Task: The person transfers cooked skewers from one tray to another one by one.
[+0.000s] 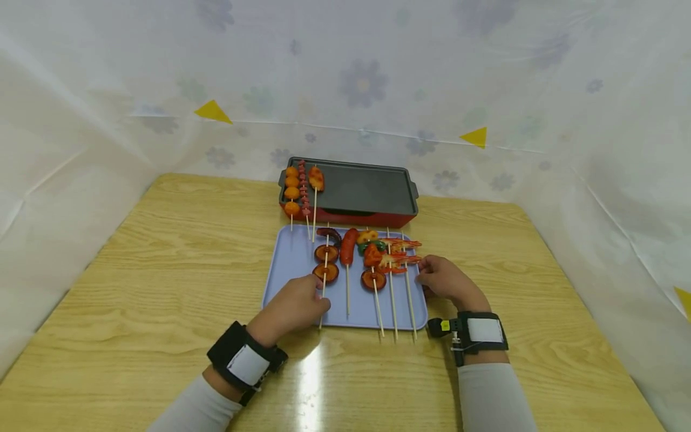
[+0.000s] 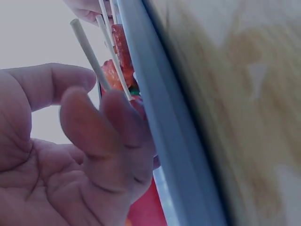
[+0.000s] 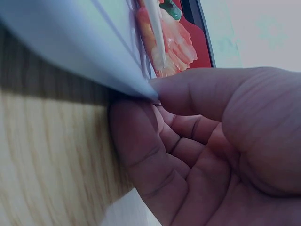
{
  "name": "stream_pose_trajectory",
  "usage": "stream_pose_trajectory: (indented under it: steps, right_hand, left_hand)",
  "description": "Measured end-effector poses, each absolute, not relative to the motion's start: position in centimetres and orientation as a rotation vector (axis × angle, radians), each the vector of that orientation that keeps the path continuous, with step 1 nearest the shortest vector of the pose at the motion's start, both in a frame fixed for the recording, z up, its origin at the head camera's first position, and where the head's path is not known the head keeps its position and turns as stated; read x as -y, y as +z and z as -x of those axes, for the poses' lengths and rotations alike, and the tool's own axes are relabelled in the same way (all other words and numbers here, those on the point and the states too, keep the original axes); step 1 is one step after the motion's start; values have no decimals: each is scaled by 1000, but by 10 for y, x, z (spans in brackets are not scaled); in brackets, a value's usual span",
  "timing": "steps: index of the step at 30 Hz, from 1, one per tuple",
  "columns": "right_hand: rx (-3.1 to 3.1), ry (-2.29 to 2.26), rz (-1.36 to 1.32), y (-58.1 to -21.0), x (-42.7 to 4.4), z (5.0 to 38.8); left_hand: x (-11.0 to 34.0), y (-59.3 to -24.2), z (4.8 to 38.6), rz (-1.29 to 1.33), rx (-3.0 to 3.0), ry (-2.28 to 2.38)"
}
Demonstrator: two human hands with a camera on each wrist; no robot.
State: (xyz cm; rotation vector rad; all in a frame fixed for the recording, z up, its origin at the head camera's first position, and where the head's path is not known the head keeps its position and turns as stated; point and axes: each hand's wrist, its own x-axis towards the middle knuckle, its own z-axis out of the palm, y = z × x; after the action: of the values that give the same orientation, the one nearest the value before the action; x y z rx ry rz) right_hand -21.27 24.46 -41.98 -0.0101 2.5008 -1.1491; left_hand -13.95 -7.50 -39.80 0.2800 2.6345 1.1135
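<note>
Between thumb and fingertips my left hand [image 1: 294, 305] pinches the stick of a skewer [image 1: 326, 254] with mushroom slices and a dark curled tentacle piece. In the left wrist view the stick's end [image 2: 84, 44] juts out past the thumb. This skewer lies over the left part of a pale blue tray [image 1: 291, 258]. My right hand [image 1: 447, 279] grips the tray's right rim, thumb above and fingers below, as the right wrist view shows. Also on the tray are a sausage skewer [image 1: 349, 247], a pepper and mushroom skewer [image 1: 373, 280] and shrimp skewers [image 1: 399, 261].
Behind the tray stands a red grill with a dark plate [image 1: 367, 186]. At its left lie a skewer of orange balls [image 1: 292, 192], one of small pink pieces [image 1: 303, 189] and a browned wing-like piece [image 1: 316, 179]. Flowered sheeting [image 1: 361, 84] surrounds the wooden table [image 1: 162, 270].
</note>
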Motion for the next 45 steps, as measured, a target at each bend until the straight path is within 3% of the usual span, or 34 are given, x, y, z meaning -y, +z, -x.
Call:
stream_pose_trajectory:
  steps: [8, 11, 17, 26, 37, 45]
  right_hand:
    - [-2492, -1157, 10, -421, -242, 213]
    - [-2486, -1160, 14, -422, -241, 213]
    - [-2490, -1142, 20, -422, -239, 214]
    - [-2494, -1133, 5, -419, -242, 210]
    - [-2546, -1055, -15, -411, -243, 213]
    - [-2538, -1083, -7, -413, -243, 211]
  left_hand:
    - [77, -397, 140, -483, -2893, 1227]
    - [79, -396, 139, -615, -3175, 1056]
    - [86, -392, 134, -467, -3449, 546]
    - [88, -396, 141, -491, -3406, 655]
    - [86, -376, 183, -549, -3378, 943]
    - [77, -344, 227, -550, -3341, 729]
